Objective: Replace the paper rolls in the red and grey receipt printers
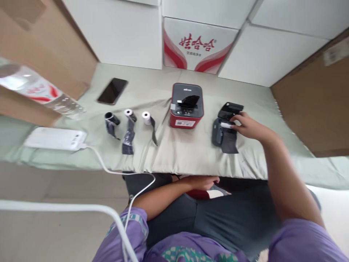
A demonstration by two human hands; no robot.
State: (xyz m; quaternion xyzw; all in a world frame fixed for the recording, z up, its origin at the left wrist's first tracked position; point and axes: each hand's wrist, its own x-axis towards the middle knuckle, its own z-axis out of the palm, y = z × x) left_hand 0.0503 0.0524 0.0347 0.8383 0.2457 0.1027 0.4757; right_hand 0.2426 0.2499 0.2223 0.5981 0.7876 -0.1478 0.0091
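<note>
Head view shows the right hand [247,125] with its grip pinched on a white paper roll [227,125] seated in the open black printer [225,127] on the tabletop [191,153], lid up for access, while the left hand [205,181] rests loosely curled, empty, below the edge.

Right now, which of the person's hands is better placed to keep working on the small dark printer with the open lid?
The right hand, probably: its fingers already touch the dark printer by the paper roll. The left hand rests down in the lap, below the table edge.
</note>
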